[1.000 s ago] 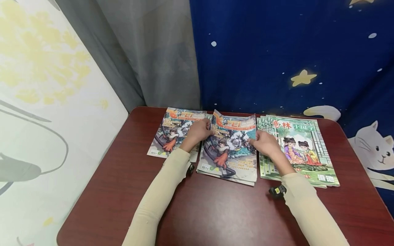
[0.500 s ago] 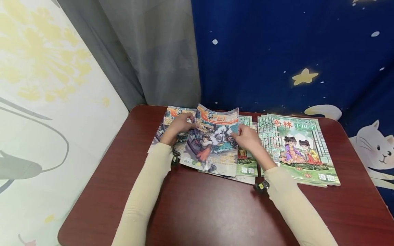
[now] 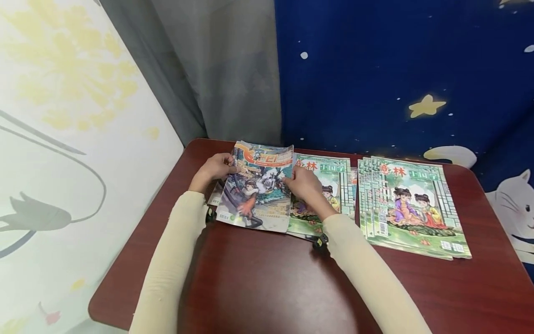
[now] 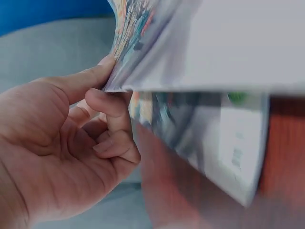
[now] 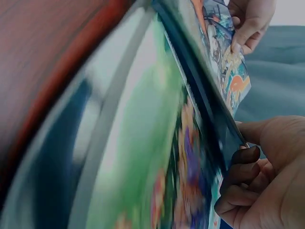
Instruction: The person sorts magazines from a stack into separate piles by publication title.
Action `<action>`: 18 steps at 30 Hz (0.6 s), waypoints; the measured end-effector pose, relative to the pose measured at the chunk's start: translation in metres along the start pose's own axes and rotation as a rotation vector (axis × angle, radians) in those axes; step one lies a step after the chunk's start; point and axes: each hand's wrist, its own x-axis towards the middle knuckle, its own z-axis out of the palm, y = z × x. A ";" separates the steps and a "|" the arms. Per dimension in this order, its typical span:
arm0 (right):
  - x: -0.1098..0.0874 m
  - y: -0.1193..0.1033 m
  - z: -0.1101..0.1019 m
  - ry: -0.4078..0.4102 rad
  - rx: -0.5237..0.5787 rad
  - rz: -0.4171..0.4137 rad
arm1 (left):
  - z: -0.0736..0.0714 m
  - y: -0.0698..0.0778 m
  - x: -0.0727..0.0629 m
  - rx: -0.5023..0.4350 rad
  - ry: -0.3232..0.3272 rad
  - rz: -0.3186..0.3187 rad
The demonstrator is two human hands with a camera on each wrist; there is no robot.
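**Pinched at Both Sides, Lifted at Far Left**

Backed by a grey and starry blue curtain [image 3: 359,74], along the far side of a dark red table [image 3: 258,287]: fanned green magazines [image 3: 417,208] at right, a matching green pile [image 3: 340,185] at centre. Raised at left, cover up, overlapping the green pile and just above a lower magazine [image 4: 228,138]: the held magazine [image 3: 258,185], long axis running away from the person, top toward the curtain and slightly right. Printed on the green covers, "意林" and "小国学"; on the held magazine, an orange masthead reading "FEI", with smaller lines too fine to read. Stretched forward in cream sleeves [image 3: 171,260]. Pinched at the left edge, thumb above, fingers curled beneath, by the left hand [image 3: 214,170]; likewise at the right edge by the right hand [image 3: 306,185].
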 end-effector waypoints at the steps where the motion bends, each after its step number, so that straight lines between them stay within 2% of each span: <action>1: 0.001 -0.003 0.003 -0.007 -0.014 0.007 | -0.001 -0.003 0.001 0.010 0.007 -0.006; 6: 0.004 -0.021 0.020 -0.017 -0.108 0.002 | -0.004 -0.017 0.002 0.061 0.042 -0.049; 12: 0.007 -0.036 0.036 0.028 -0.266 -0.004 | -0.008 -0.029 0.001 0.125 0.057 -0.116; 18: 0.007 -0.041 0.039 0.030 -0.293 0.024 | -0.006 -0.033 -0.001 0.166 0.063 -0.171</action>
